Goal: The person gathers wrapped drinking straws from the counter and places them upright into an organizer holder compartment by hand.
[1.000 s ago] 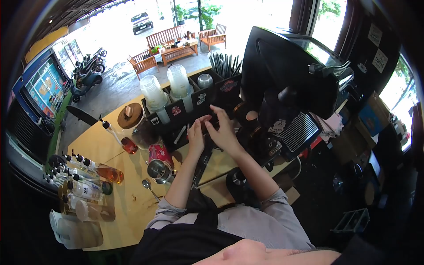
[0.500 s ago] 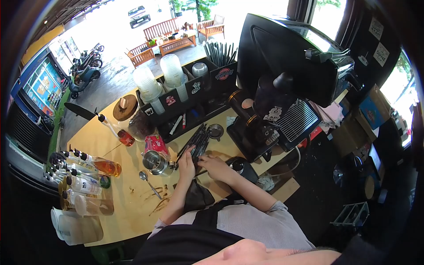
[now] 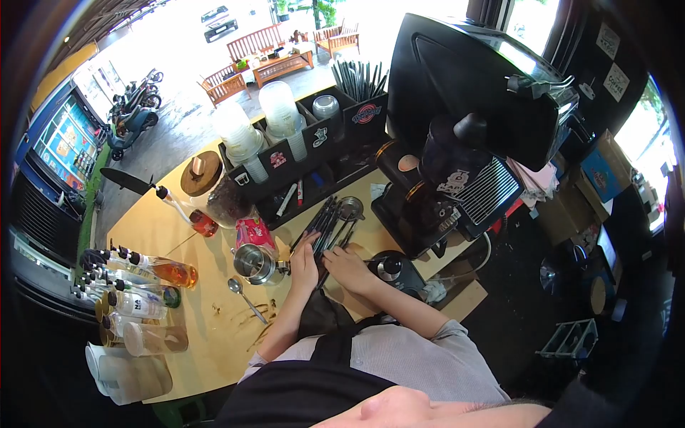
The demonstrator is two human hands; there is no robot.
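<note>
A loose bundle of thin black straws (image 3: 330, 222) lies on the wooden counter in front of me. My left hand (image 3: 305, 264) rests along the left side of the bundle, its fingers stretched out. On the right side, my right hand (image 3: 344, 265) touches the straws with its fingers slightly bent and apart. A metal pitcher (image 3: 255, 264) stands left of my left hand, beside a pink packet (image 3: 255, 234). Just beyond the straws is a small round metal strainer (image 3: 351, 208). A black tamper (image 3: 389, 267) sits right of my right hand.
A black organizer (image 3: 296, 167) holds plastic cups (image 3: 280, 110) and upright black straws (image 3: 359, 80). Pump bottles (image 3: 164, 267) and a spoon (image 3: 246, 299) are at the left. The grinder (image 3: 446, 160) and coffee machine (image 3: 478, 85) stand at the right.
Both hands have come down from in front of the organizer onto the straws. Over the last half second they have stayed beside the bundle, while the straws have shifted slightly and the view has moved a little.
</note>
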